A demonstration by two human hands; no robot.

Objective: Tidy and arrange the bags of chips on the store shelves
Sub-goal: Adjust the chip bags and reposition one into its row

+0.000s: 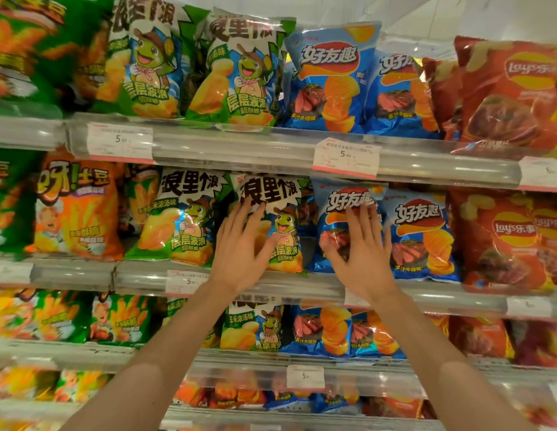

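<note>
On the middle shelf [271, 283], a green bag of chips [272, 225] with a cartoon turtle is stood upright just beside a blue bag of chips [339, 225]. The green bag is touched by the left hand [240, 250], whose fingers [243, 213] are spread and laid straight against the front of the pack, with nothing gripped. The blue bag is touched by the right hand [361, 253]; its fingers are likewise extended and pressed flat on the pack, the thumb being set against the lower left of the bag. Both forearms are raised from the bottom of the view.

To the left of the green bag a second green turtle bag [181, 219] is placed, and beyond it an orange bag [75, 213]. To the right of the blue bag another blue bag [423, 234] is seen, followed by a red bag [501, 241]. The same kinds are repeated in the same order on the upper shelf [240, 141] and on the lower shelves. White price tags [345, 158] are fixed to the clear shelf edges.
</note>
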